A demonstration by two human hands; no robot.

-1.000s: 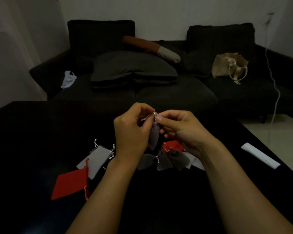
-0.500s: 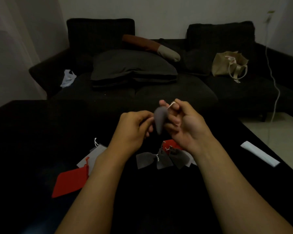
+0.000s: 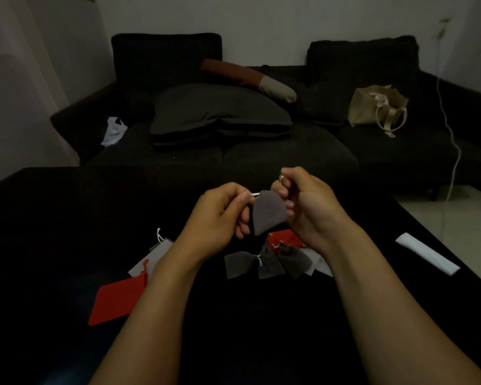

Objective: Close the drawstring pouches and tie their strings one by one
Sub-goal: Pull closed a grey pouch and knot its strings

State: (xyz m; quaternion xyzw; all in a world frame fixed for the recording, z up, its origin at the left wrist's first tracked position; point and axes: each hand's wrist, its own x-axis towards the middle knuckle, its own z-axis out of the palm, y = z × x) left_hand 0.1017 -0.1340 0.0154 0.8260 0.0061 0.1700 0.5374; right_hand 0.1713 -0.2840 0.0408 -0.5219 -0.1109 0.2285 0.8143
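Dim light falls on a dark sofa (image 3: 233, 151) at twelve o'clock, and before it a black table (image 3: 53, 218) carries the work. Above the table's middle hangs a small grey pouch (image 3: 268, 212), its mouth gathered at the top and held between two hands. At nine o'clock of the pouch, the left hand (image 3: 220, 218) pinches a short white string (image 3: 255, 193) between thumb and forefinger. At three o'clock, the right hand (image 3: 307, 207) has its fingers curled beside the gathered neck; the string on that side is hidden, so what it clamps cannot be told exactly. The pouch looks very light and limp, soft cloth that would sag and twist freely, so the strings near the neck seem the sound place to take hold, not the body. The cord is thin and may slip from a loose pinch. On the table at six o'clock of the hands lie three closed grey pouches (image 3: 267, 262) with a red pouch (image 3: 285, 237) just behind them; at eight o'clock lie a flat red pouch (image 3: 114, 301) and a pale grey pouch (image 3: 150, 259), seemingly not yet tied.
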